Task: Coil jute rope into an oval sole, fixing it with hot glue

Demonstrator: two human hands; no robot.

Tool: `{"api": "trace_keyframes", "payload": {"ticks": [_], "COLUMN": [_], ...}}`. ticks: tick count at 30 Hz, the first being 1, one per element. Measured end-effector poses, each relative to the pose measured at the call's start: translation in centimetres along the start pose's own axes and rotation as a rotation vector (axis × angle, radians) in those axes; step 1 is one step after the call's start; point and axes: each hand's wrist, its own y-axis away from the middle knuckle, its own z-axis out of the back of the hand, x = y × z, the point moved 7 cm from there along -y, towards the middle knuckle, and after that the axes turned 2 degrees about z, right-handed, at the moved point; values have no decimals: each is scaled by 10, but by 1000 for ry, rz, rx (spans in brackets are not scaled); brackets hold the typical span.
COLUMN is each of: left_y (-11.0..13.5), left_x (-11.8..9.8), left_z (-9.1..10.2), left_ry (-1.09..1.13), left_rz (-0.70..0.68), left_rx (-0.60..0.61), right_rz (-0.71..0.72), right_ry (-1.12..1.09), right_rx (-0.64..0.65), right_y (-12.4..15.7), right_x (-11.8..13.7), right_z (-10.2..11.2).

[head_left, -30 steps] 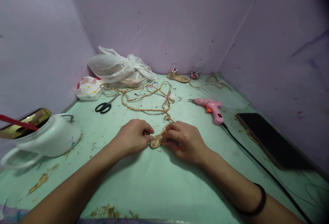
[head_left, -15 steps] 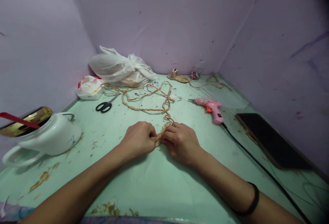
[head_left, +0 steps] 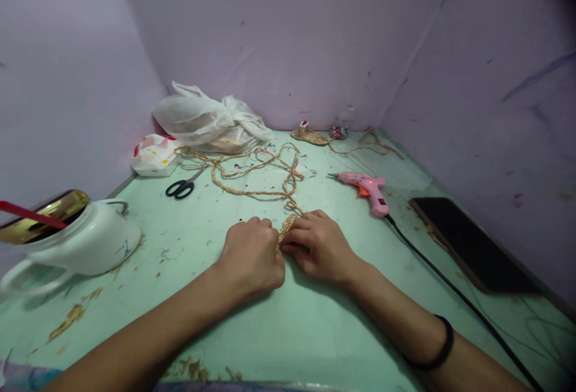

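Observation:
Both of my hands meet at the middle of the green table (head_left: 279,332). My left hand (head_left: 254,257) is curled with its fingers closed on the near end of a braided jute rope (head_left: 252,191). My right hand (head_left: 320,245) pinches the same rope end from the other side, its fingers pressed together. Between the two hands only a short coiled bit of rope shows. The rest of the rope runs away from my hands in loose loops toward the back of the table. A black band sits on my right wrist.
Black scissors (head_left: 180,187) lie left of the rope loops. A pink glue gun (head_left: 365,190) with a black cord lies to the right, beside a dark phone (head_left: 468,243). A white pot (head_left: 74,237) stands at the left. A plastic bag (head_left: 209,119) and small jute pieces sit at the back.
My left hand has slid right and now covers most of the coiled rope end. The coil, flat and visible a second ago, is squeezed between both hands.

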Motion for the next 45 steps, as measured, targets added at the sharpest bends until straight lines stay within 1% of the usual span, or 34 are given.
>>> {"api": "trace_keyframes", "payload": {"ticks": [1, 3, 5, 6, 8, 10, 13, 15, 16, 17, 19, 21, 23, 25, 28, 30, 32, 34, 36, 38, 40, 42, 45], "left_y": [0, 0, 0, 0, -2, -3, -5, -5, -5, -4, -2, 0, 1, 3, 7, 10, 11, 8, 2, -4, -9, -11, -10], "left_x": [3, 12, 17, 18, 14, 9, 4, 3, 3, 4, 4, 6, 8, 11, 17, 23, 31, 39, 47, 52, 54, 54, 51], "left_z": [1, 4, 6, 5, 1, -5, -9, -8, -8, -7, -3, 1, 5, 12, 28, 37, 41, 38, 29, 18, 9, 5, 5], "left_ry": [33, 111, 154, 150, 106, 51, 8, 0, 0, -1, -8, -21, -37, -58, -82, -56, 29, 171, 337, 476, 567, 618, 643], "left_rz": [20, 78, 117, 119, 97, 69, 57, 62, 61, 58, 45, 32, 21, 4, -36, -56, -57, -42, -19, 4, 23, 15, -21], "left_rx": [4, -15, -47, -52, -32, 3, 25, 23, 19, 7, -47, -117, -194, -292, -507, -639, -723, -753, -747, -722, -704, -709, -739], "right_rz": [-7, -58, -162, -221, -361, -523, -767, -911, -981, -1050, -1159, -1208, -1228, -1250, -1293, -1308, -1299, -1249, -1162, -1040, -891, -784, -704], "right_ry": [-25, -43, -18, 0, 56, 147, 347, 450, 466, 453, 358, 262, 202, 148, 53, -24, -149, -299, -438, -580, -735, -825, -814], "right_rx": [-42, -175, -310, -352, -395, -410, -373, -302, -252, -192, -60, 37, 46, 5, -50, -81, -124, -178, -230, -277, -314, -295, -224], "right_y": [1, 4, 9, 12, 17, 24, 39, 51, 56, 62, 71, 75, 77, 79, 84, 85, 83, 75, 64, 51, 38, 31, 27], "right_x": [-3, -13, -25, -31, -44, -60, -86, -104, -112, -120, -134, -140, -144, -147, -155, -159, -159, -151, -135, -114, -92, -75, -65], "right_z": [6, 24, 41, 47, 57, 67, 84, 95, 99, 100, 95, 88, 84, 83, 82, 79, 75, 72, 72, 74, 76, 76, 74]}}
